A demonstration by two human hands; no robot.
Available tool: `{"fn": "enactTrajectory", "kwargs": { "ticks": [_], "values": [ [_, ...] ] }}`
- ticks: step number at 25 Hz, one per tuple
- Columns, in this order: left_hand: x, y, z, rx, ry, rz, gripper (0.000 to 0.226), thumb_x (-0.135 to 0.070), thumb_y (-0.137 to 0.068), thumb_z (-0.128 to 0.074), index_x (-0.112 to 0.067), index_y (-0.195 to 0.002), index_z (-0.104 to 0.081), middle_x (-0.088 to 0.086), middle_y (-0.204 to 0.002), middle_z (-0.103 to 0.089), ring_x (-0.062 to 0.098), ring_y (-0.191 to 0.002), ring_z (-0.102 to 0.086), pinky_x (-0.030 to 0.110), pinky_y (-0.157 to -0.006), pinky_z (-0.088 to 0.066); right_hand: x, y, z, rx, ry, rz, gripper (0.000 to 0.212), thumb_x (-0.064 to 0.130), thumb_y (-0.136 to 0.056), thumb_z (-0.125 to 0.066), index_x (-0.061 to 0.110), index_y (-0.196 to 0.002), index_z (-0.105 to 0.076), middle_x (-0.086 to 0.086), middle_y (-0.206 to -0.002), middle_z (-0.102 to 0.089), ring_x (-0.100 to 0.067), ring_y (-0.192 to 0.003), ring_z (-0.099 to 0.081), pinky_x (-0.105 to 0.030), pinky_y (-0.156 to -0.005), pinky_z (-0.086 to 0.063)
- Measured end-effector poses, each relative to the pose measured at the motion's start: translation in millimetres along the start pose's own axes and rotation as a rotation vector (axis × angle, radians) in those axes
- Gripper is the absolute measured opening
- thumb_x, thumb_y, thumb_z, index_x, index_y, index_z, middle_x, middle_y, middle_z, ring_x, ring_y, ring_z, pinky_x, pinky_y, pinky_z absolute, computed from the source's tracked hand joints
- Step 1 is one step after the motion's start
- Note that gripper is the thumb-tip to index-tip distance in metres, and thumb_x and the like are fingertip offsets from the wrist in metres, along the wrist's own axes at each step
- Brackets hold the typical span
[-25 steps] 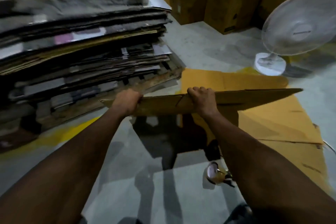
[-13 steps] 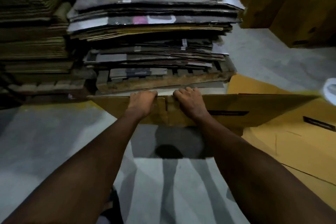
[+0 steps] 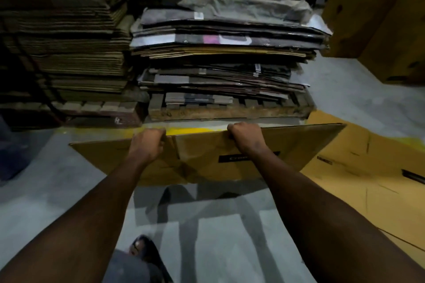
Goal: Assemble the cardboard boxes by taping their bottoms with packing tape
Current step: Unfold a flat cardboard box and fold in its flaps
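Observation:
A flattened brown cardboard box (image 3: pixel 296 145) is held above the grey floor in front of me, its far edge uppermost. My left hand (image 3: pixel 147 145) grips that edge left of a fold line, fingers curled over it. My right hand (image 3: pixel 246 138) grips the same edge further right, just above a black printed label. No packing tape shows in this view.
Tall stacks of flattened cardboard (image 3: pixel 225 48) on wooden pallets (image 3: pixel 230 112) fill the space ahead and to the left. Assembled brown boxes (image 3: pixel 379 20) stand at the upper right. More flat cardboard (image 3: pixel 372 174) lies on the floor at right. A yellow floor line (image 3: pixel 188 131) runs beneath the pallets.
The view has swung left and nearer to the pallets; the fan has left the frame. Both hands stay on the box edge, now further apart, and the box face tilts more towards me.

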State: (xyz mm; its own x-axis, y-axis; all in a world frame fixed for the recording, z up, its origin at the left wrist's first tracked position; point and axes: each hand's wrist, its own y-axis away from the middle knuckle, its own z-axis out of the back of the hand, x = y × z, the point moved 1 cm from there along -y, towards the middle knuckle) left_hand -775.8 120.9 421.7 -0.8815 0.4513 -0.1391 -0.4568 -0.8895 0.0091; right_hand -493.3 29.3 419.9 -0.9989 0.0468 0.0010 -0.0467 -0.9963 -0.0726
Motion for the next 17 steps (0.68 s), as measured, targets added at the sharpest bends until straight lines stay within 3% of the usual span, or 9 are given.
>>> {"fn": "enactTrajectory", "kwargs": {
  "ticks": [5, 8, 11, 14, 17],
  "values": [
    [-44, -14, -8, 0.062, 0.062, -0.121, 0.028, -0.033, -0.084, -0.062, -0.025, -0.11, -0.06, 0.001, -0.106, -0.067, 0.023, -0.097, -0.061, 0.036, -0.081, -0.05, 3, 0, -20, 0.047, 0.03, 0.014, 0.028, 0.025, -0.098, -0.055, 0.019, -0.125, -0.052, -0.005, -0.113, -0.063, -0.024, -0.104, -0.058, -0.045, -0.094, -0.044],
    [-76, -16, -20, -0.021, -0.035, -0.244, 0.025, -0.03, -0.086, -0.062, -0.025, -0.11, -0.058, 0.001, -0.108, -0.058, 0.023, -0.101, -0.055, 0.038, -0.084, -0.046, 1, 6, -23, 0.079, 0.026, 0.008, 0.027, 0.025, -0.099, -0.053, 0.019, -0.126, -0.051, -0.006, -0.115, -0.062, -0.025, -0.105, -0.058, -0.045, -0.094, -0.045],
    [-87, -15, -31, -0.044, -0.041, -0.238, 0.017, -0.023, -0.09, -0.059, -0.024, -0.106, -0.058, 0.002, -0.104, -0.058, 0.024, -0.095, -0.055, 0.037, -0.079, -0.047, 0, 10, -27, 0.101, 0.037, 0.012, 0.031, 0.026, -0.098, -0.055, 0.019, -0.129, -0.05, -0.006, -0.117, -0.062, -0.025, -0.107, -0.058, -0.046, -0.096, -0.046],
    [-74, -16, -31, 0.174, 0.045, -0.14, 0.012, -0.025, -0.093, -0.055, -0.021, -0.103, -0.061, 0.007, -0.101, -0.064, 0.028, -0.092, -0.059, 0.035, -0.07, -0.048, 4, 12, -27, 0.084, 0.064, 0.025, 0.032, 0.027, -0.098, -0.056, 0.018, -0.128, -0.05, -0.007, -0.119, -0.062, -0.027, -0.11, -0.056, -0.046, -0.096, -0.045],
    [-58, -18, -27, 0.353, -0.042, -0.158, 0.01, -0.014, -0.089, -0.058, -0.015, -0.097, -0.064, 0.01, -0.099, -0.065, 0.028, -0.093, -0.059, 0.039, -0.073, -0.05, 7, 14, -30, 0.072, 0.085, 0.021, 0.032, 0.026, -0.097, -0.056, 0.017, -0.127, -0.05, -0.007, -0.119, -0.064, -0.029, -0.112, -0.051, -0.045, -0.092, -0.043]
  ]
}}
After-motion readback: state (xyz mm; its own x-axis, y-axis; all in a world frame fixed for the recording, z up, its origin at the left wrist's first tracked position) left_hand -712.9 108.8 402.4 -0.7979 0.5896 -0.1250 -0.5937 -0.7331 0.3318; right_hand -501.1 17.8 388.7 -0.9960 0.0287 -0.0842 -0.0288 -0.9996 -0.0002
